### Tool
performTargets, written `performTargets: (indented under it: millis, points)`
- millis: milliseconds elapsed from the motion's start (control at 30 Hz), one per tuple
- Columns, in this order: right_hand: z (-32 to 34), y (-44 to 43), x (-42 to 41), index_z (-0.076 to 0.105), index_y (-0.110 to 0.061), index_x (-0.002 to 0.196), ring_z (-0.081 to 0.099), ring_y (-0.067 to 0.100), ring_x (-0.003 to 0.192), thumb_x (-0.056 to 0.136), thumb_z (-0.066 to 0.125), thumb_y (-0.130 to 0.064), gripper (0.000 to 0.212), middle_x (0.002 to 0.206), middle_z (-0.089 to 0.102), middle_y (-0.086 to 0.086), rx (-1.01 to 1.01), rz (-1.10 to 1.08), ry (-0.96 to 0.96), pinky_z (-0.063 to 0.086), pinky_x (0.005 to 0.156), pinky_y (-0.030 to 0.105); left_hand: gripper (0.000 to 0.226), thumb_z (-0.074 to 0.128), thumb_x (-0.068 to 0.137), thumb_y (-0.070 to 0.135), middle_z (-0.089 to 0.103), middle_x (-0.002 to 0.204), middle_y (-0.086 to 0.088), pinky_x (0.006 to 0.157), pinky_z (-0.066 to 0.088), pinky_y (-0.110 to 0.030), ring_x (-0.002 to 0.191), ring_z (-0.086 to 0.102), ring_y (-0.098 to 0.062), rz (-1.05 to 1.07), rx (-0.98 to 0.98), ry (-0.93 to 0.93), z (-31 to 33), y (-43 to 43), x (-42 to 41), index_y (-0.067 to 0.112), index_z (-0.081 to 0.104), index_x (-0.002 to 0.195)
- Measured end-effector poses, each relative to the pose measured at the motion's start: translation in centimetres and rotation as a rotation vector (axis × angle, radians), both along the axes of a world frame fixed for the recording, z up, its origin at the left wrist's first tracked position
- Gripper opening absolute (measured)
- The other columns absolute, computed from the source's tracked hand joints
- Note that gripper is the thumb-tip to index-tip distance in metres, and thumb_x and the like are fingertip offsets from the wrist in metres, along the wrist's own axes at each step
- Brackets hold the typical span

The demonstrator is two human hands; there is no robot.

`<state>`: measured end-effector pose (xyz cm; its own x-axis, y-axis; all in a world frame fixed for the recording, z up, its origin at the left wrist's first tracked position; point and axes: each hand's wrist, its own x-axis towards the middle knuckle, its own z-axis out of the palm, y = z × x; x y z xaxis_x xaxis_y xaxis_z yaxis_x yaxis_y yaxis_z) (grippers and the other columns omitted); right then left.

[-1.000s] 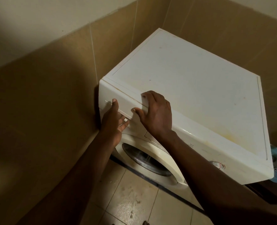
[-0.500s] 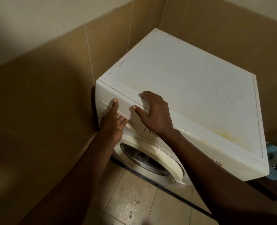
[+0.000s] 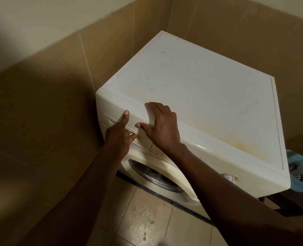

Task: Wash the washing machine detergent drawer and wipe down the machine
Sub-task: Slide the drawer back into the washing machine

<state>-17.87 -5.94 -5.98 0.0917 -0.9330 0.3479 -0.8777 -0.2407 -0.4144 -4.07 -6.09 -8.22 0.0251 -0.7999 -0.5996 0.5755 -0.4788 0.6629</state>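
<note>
- One white washing machine [image 3: 209, 103] fills the middle and right of the frame. It is pushed into a corner of brown wall tiles [image 3: 40, 121].
- Its detergent drawer [image 3: 132, 121] is at the top of the machine's front, a little left of the middle of the frame. It looks pushed in, flat with the front.
- Both hands are on the machine.
- The left hand [image 3: 118, 139] holds the drawer. Its thumb points up and lies on the drawer front. Its fingers [image 3: 132, 136] are bent and tucked under the drawer's lower lip.
- The right hand [image 3: 163, 128] is just beside it, to the right. Its fingers are spread over the top front edge of the machine. Its thumb presses on the front by the drawer. It grips nothing.
- Below the hands is the round door [image 3: 152, 174] with a dark window.
- A small dial [image 3: 231, 178] sits on the front, at the lower right.
- A yellow stain [image 3: 244, 144] marks the top near the front edge.
- Pale floor tiles [image 3: 147, 219] show at the bottom.
- A blue cloth [image 3: 299, 174] peeks in at the right edge.
</note>
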Motion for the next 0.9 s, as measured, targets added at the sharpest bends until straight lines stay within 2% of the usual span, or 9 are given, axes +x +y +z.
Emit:
performTargets:
  millis: [133,233,300,367,467,567,733,833,900]
  points:
    - [1.2,0.3,-0.4,0.064,-0.016,0.123,0.056,0.014,0.115,0.093,0.055,-0.047,0.044,0.127,0.063,-0.004,0.04,0.01,-0.167,0.042,0.096,0.029,0.099,0.076,0.052,0.068,0.061,0.128,-0.007,0.092,0.052,-0.039,0.11,0.06,-0.016,-0.079,-0.046,0.035,0.1,0.3,-0.1,0.015,0.051,0.133]
    - [1.9,0.7,-0.4,0.067,-0.016,0.118,0.056,0.011,0.114,0.099,0.048,-0.036,0.034,0.122,0.066,-0.004,0.059,-0.004,-0.314,0.038,0.094,0.02,0.092,0.056,0.073,0.068,0.056,0.133,-0.007,0.092,0.052,-0.034,0.116,0.055,-0.018,-0.153,-0.034,-0.037,-0.1,0.4,0.1,0.015,0.038,0.146]
    - [1.9,0.7,-0.5,0.067,-0.019,0.118,0.056,0.008,0.115,0.101,0.044,-0.038,0.034,0.122,0.066,-0.008,0.1,-0.028,-0.381,0.041,0.097,0.023,0.069,0.044,0.094,0.055,0.046,0.148,-0.014,0.087,0.052,-0.029,0.132,0.047,-0.024,-0.134,-0.024,-0.061,-0.4,0.4,0.1,0.018,0.03,0.151]
    - [1.8,0.5,-0.5,0.067,-0.022,0.118,0.056,0.006,0.116,0.101,0.041,-0.042,0.036,0.122,0.066,-0.012,0.14,-0.042,-0.415,0.044,0.1,0.029,0.063,0.042,0.099,0.047,0.04,0.152,-0.019,0.102,0.045,-0.037,0.14,0.04,-0.03,-0.046,-0.013,-0.04,-0.7,0.4,-0.1,0.013,0.031,0.151]
    - [1.7,0.3,-0.6,0.067,-0.024,0.117,0.056,0.005,0.115,0.101,0.042,-0.041,0.034,0.121,0.066,-0.013,0.148,-0.047,-0.442,0.046,0.099,0.032,0.071,0.049,0.09,0.057,0.042,0.151,-0.019,0.111,0.039,-0.042,0.137,0.044,-0.03,-0.017,-0.019,-0.064,-0.6,0.7,-0.5,0.008,0.042,0.141]
    - [1.6,0.3,-0.6,0.068,-0.022,0.116,0.057,0.007,0.116,0.1,0.044,-0.039,0.034,0.121,0.067,-0.011,0.131,-0.057,-0.457,0.046,0.1,0.032,0.074,0.05,0.073,0.067,0.051,0.145,-0.014,0.112,0.041,-0.039,0.123,0.055,-0.021,-0.077,-0.058,-0.128,-0.8,0.7,-0.6,0.012,0.051,0.123]
    - [1.4,0.2,-0.5,0.069,-0.022,0.115,0.058,0.005,0.115,0.099,0.044,-0.042,0.035,0.12,0.067,-0.012,0.143,-0.077,-0.5,0.046,0.1,0.034,0.051,0.051,0.096,0.046,0.067,0.099,-0.002,0.112,0.041,-0.042,0.103,0.064,-0.015,0.047,-0.101,0.023,-2.1,0.3,-1.0,0.008,0.056,0.131]
    - [1.7,0.2,-0.6,0.069,-0.023,0.114,0.057,0.003,0.115,0.099,0.045,-0.041,0.034,0.119,0.067,-0.013,0.156,-0.082,-0.538,0.046,0.1,0.03,0.056,0.055,0.095,0.048,0.066,0.128,-0.006,0.11,0.044,-0.039,0.121,0.061,-0.019,0.092,-0.097,0.18,-1.6,0.2,-1.4,0.011,0.053,0.137]
    - [1.9,0.2,-0.6,0.069,-0.023,0.115,0.057,0.003,0.115,0.1,0.044,-0.041,0.035,0.12,0.067,-0.013,0.161,-0.093,-0.552,0.044,0.1,0.026,0.063,0.052,0.095,0.051,0.048,0.15,-0.006,0.108,0.042,-0.03,0.136,0.048,-0.019,0.071,-0.055,0.16,-1.0,0.0,-1.6,0.012,0.044,0.145]
